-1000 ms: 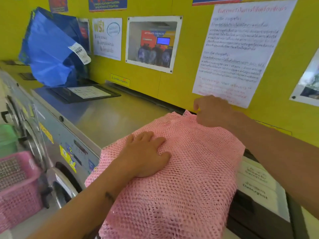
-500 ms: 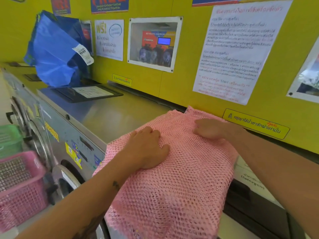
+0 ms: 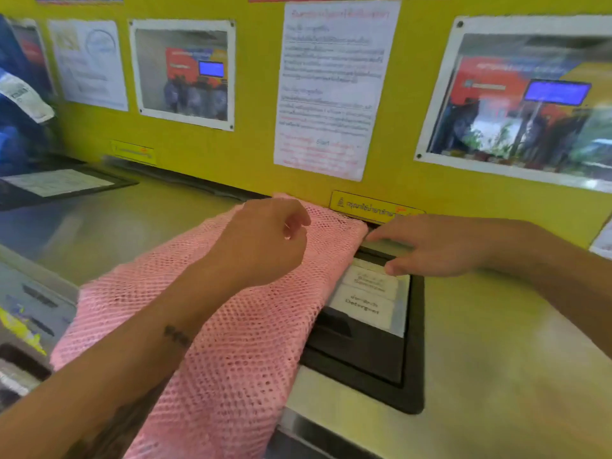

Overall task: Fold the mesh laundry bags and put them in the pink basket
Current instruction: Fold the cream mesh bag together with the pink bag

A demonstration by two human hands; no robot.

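1. The pink mesh bag (image 3: 231, 313) lies on the washer top (image 3: 496, 342), overhanging its front edge.
2. Left hand (image 3: 265, 240) hovers loosely curled, right hand (image 3: 427, 246) flat beside the bag.
3. Unheld, the bag might slide off.

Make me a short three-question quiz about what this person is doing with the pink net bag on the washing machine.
1. True or false: the pink mesh bag lies spread on top of the washing machine with its near end hanging over the front edge.
2. Which hand has its fingers stretched out by the bag's far right corner? A) left hand B) right hand
3. Fill in: the wall behind the machine is painted ____.

Key: 1 true; 2 B; 3 yellow.
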